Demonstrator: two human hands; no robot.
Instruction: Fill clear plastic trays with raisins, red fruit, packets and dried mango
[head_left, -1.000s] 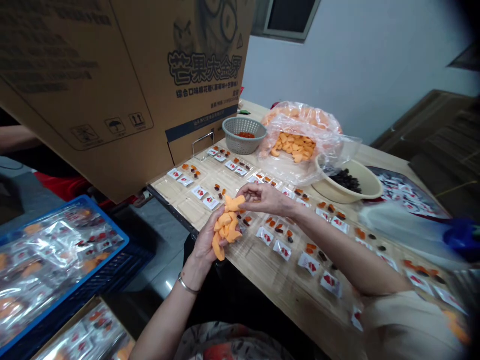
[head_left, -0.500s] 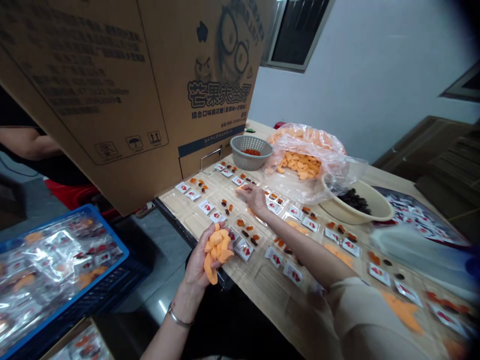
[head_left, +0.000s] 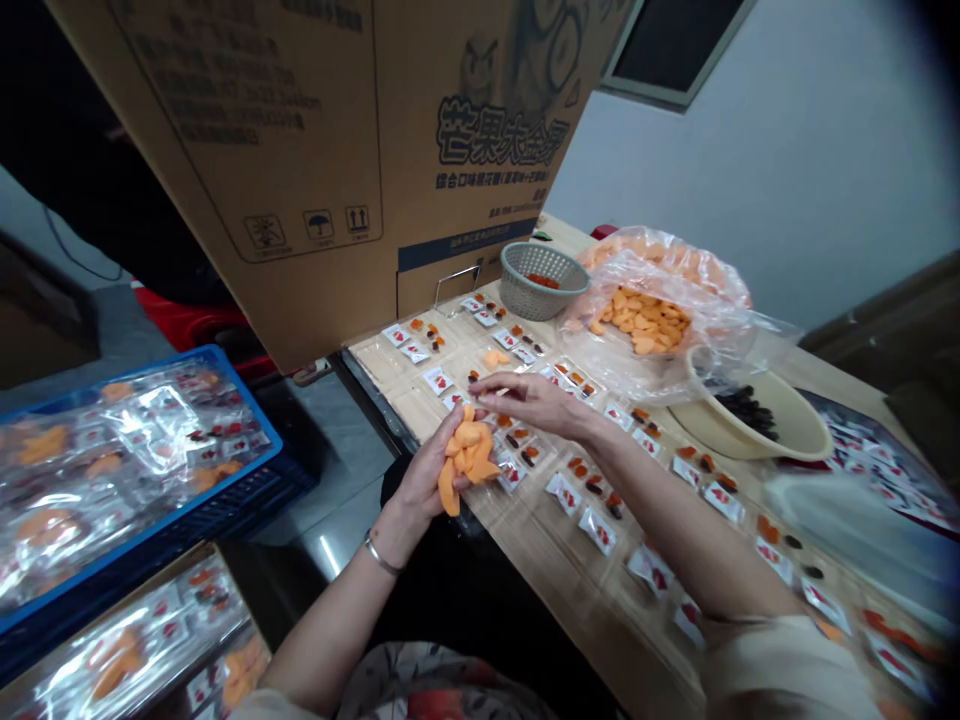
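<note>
A heap of orange candy pieces (head_left: 471,455) is being cradled in the left hand (head_left: 424,480), its fingers being curled around the pile near the front edge of the surface (head_left: 540,560). The right hand (head_left: 547,402) is being held just beyond and above the heap; its fingers are lying close together, but whether anything is being pinched cannot be told. Farther back, a lone orange piece (head_left: 495,357) is being held by a clear tray (head_left: 474,352). Since some pieces are overhanging the palm, one could be dropped past the edge if the grip were loosened or tilted. Two could be lifted at once if they are sticking together. The red-and-white sachets (head_left: 564,492) and loose amber bits (head_left: 577,467) could be displaced by the right forearm being dragged low across them.
</note>
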